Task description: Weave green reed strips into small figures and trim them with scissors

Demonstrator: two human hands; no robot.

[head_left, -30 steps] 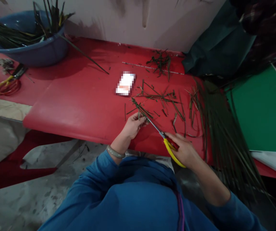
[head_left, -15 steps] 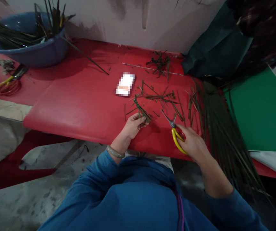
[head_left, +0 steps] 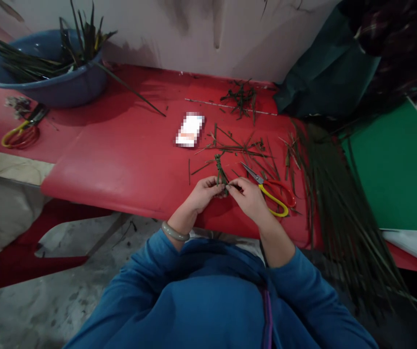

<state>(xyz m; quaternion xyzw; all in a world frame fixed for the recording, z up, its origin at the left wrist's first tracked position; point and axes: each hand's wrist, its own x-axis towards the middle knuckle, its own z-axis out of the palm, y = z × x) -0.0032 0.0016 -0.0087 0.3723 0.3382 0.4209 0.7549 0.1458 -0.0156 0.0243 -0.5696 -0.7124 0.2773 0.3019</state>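
A small woven piece of green leaf strips (head_left: 219, 166) stands up between my two hands, above the front of the red table. My left hand (head_left: 206, 191), a bangle on its wrist, pinches the lower part of the piece. From the right, my right hand (head_left: 247, 195) closes thumb and fingers at the same lower end, where the strips gather; the fingertips partly hide them. Scissors (head_left: 263, 182) with one red and one yellow handle lie on the table beside my right hand, blades pointing up and left.
Cut leaf scraps (head_left: 243, 145) lie behind my hands, near a phone (head_left: 191, 130). A pile of woven leaf pieces (head_left: 243, 97) is farther back. Long leaf strips (head_left: 339, 208) hang over the right edge. At left are a blue basin (head_left: 59, 92) and second scissors (head_left: 23, 135).
My right hand has put the scissors down on the table and moved left to the woven leaf piece. The piece has turned more upright in my left hand.
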